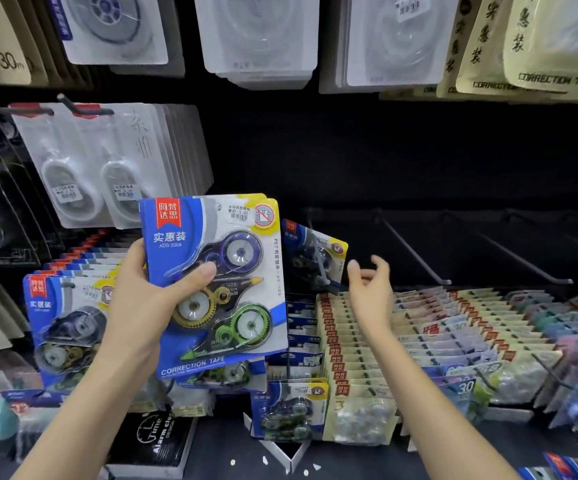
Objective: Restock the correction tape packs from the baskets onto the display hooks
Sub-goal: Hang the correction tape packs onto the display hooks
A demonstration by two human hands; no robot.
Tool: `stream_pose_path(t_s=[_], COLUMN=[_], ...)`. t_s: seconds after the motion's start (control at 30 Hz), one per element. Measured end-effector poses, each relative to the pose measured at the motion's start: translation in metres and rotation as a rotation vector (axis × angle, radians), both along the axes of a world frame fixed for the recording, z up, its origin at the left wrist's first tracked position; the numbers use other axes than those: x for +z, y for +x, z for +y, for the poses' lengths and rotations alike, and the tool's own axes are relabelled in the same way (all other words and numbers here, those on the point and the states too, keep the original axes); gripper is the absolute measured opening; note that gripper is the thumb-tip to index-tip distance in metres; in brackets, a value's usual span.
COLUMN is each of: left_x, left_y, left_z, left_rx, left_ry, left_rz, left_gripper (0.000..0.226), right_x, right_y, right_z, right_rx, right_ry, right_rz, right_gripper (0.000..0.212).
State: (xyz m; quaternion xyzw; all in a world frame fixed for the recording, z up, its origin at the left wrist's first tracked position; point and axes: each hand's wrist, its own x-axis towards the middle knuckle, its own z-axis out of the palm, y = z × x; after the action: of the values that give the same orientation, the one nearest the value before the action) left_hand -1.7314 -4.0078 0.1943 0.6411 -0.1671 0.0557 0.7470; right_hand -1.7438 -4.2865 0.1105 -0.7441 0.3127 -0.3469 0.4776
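My left hand (149, 299) grips a stack of blue correction tape packs (218, 282), thumb across the front blister. The front pack shows three tape dispensers, purple, yellow and green. One identical blue pack (315, 254) hangs alone on a metal hook (318, 261) just right of the stack. My right hand (370, 289) hovers a little to the right of that hung pack, fingers loosely curled and holding nothing. More blue packs hang in a full row (69, 313) at lower left, behind my left wrist.
Bare metal hooks (415, 254) jut from the dark back panel at right. Below them hang dense rows of beige and pastel packs (384, 341). White blister packs (107, 168) hang at upper left, more (259, 39) along the top. A black box (155, 438) lies at the bottom.
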Motion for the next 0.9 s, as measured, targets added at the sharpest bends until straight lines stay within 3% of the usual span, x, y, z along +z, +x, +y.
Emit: stream_pose_path(t_s=[0.13, 0.23, 0.3, 0.37, 0.47, 0.6, 0.73, 0.9], left_x=[-0.004, -0.01, -0.016, -0.022, -0.028, -0.045, -0.052, -0.047], left_y=[-0.01, -0.026, -0.035, -0.041, -0.044, -0.034, -0.028, -0.019], left_z=[-0.002, -0.011, -0.018, -0.022, -0.02, -0.017, -0.011, -0.002], left_rx=[-0.135, -0.197, -0.225, -0.244, -0.206, -0.13, -0.049, 0.063], left_ry=[0.02, 0.016, -0.007, -0.042, -0.079, 0.002, 0.077, 0.107], left_rz=[0.008, 0.02, 0.045, 0.077, 0.096, 0.12, 0.053, -0.034], left_gripper=[0.072, 0.073, 0.07, 0.071, 0.086, 0.059, 0.06, 0.039], right_x=[0.052, 0.074, 0.076, 0.071, 0.057, 0.043, 0.034, 0.03], right_y=[-0.068, -0.108, -0.117, -0.118, -0.119, -0.12, -0.128, -0.128], right_z=[0.045, 0.084, 0.097, 0.097, 0.086, 0.073, 0.057, 0.044], right_rx=[0.247, 0.473, 0.429, 0.396, 0.496, 0.535, 0.474, 0.408], right_ry=[0.018, -0.096, -0.161, -0.092, 0.22, 0.513, 0.468, 0.28], right_rz=[-0.352, -0.227, -0.148, -0.155, -0.214, -0.293, -0.295, -0.271], right_gripper=[0.036, 0.042, 0.035, 0.028, 0.022, 0.02, 0.021, 0.025])
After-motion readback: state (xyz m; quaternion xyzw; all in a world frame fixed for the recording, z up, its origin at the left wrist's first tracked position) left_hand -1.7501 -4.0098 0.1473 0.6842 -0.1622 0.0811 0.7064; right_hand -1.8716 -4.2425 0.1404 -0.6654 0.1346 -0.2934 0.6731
